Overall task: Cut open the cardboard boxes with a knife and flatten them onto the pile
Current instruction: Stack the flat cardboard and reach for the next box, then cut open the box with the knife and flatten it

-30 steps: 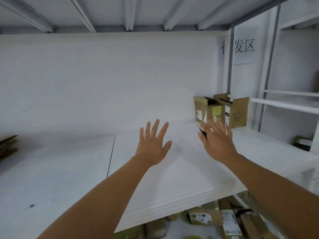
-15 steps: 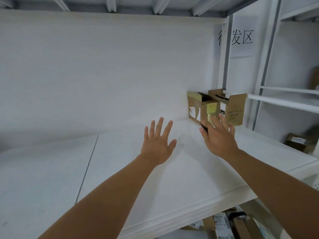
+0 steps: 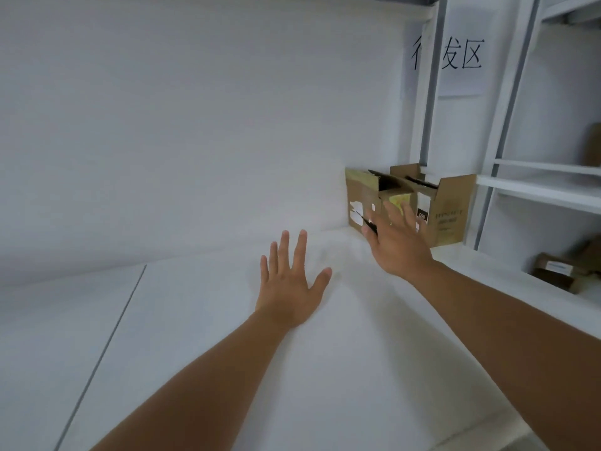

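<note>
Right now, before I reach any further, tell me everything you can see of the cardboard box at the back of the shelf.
The cardboard box is brown corrugated card, standing upright on the white shelf against the back wall, near the right corner. Its top flaps are open and raised. Torn white label scraps mark its front, with a yellowish patch near the top. A second open box stands close on its right. The right hand reaches in front of it; contact cannot be told.

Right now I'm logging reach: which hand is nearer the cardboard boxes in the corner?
Right. The right hand overlaps the cardboard boxes, its fingers stretched across their front. The left hand hangs lower and further left, well short of them.
</note>
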